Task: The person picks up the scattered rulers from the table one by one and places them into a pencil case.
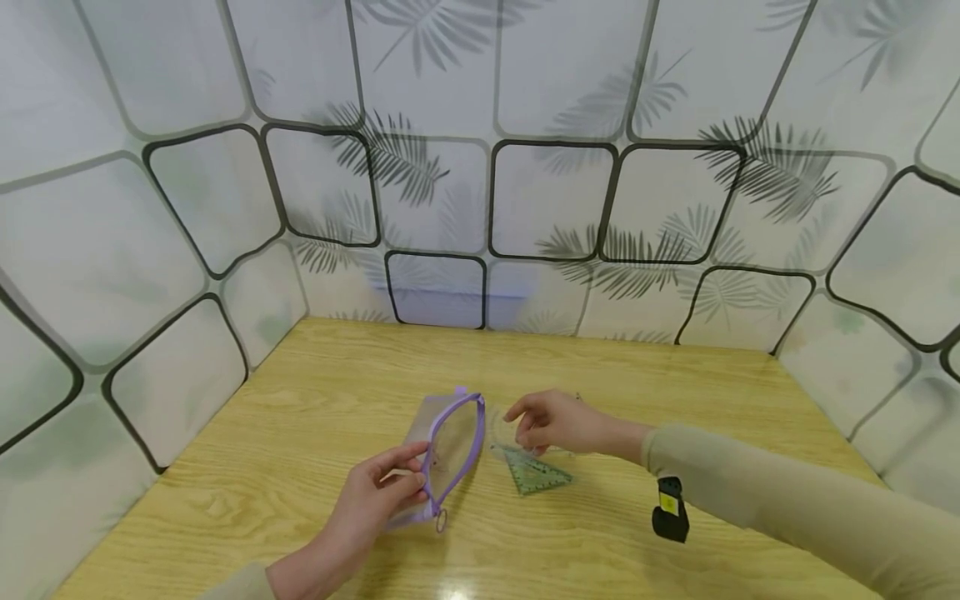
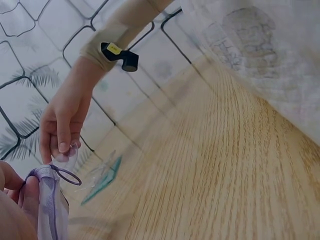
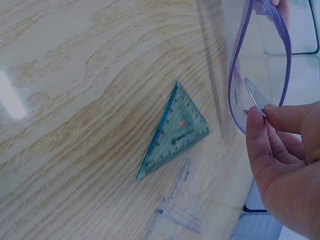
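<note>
Patterned walls (image 1: 547, 200) are rising behind the table (image 1: 585, 542). Left fingers (image 1: 405, 452) are pinching the pouch (image 1: 456, 450), which is gaping rightward; right fingers (image 3: 257, 137) are pinching a protractor (image 3: 253, 93) just right of it.

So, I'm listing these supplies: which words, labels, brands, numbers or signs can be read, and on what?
None can be read for certain.
Green set square: printing and scale marks, too small and blurred.
Clear measuring piece beside it: faint markings, too blurred.
Yellow label on the black device: too small.
</note>
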`<state>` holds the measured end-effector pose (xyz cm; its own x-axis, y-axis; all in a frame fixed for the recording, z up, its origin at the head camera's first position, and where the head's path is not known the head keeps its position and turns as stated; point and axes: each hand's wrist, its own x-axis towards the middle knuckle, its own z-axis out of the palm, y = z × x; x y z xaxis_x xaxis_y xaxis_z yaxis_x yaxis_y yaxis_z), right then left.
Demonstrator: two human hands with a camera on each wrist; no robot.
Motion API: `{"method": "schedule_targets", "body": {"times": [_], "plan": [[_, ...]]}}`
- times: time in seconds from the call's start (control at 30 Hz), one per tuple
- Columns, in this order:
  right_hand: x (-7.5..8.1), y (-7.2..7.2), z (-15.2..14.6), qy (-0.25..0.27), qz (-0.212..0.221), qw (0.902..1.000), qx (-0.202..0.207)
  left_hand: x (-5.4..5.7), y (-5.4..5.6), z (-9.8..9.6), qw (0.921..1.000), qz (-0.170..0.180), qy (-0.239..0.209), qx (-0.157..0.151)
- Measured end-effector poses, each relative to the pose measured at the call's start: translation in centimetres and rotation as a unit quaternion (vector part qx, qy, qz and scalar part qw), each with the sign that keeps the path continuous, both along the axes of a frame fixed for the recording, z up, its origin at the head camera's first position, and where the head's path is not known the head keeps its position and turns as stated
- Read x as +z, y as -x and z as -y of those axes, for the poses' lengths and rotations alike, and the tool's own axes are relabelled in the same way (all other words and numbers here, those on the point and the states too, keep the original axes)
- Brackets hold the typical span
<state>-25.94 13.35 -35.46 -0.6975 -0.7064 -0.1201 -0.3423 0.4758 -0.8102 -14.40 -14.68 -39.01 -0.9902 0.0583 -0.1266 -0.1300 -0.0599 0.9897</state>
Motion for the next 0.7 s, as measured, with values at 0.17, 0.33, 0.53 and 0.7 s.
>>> {"method": "schedule_targets", "body": {"times": [0.17, 0.33, 0.53, 0.7], "plan": [[0.2, 0.0, 0.8, 0.0, 0.024, 0.9997, -0.005, 0.1, -0.1, -0.1, 1.0, 0.001, -0.001, -0.003], [0.5, 0.0, 1.6, 0.005, 0.04, 0.9992, -0.009, 0.2, -0.2, -0.1, 0.9999, -0.004, -0.002, -0.01], [0.9, 0.2, 2.5, 0.0, 0.051, 0.9985, -0.019, 0.4, -0.3, -0.1, 0.9999, 0.0, -0.001, -0.012], [1.2, 0.5, 3.3, -0.004, 0.072, 0.9972, -0.023, 0.6, -0.4, -0.1, 0.9998, 0.0, -0.003, -0.019]]}}
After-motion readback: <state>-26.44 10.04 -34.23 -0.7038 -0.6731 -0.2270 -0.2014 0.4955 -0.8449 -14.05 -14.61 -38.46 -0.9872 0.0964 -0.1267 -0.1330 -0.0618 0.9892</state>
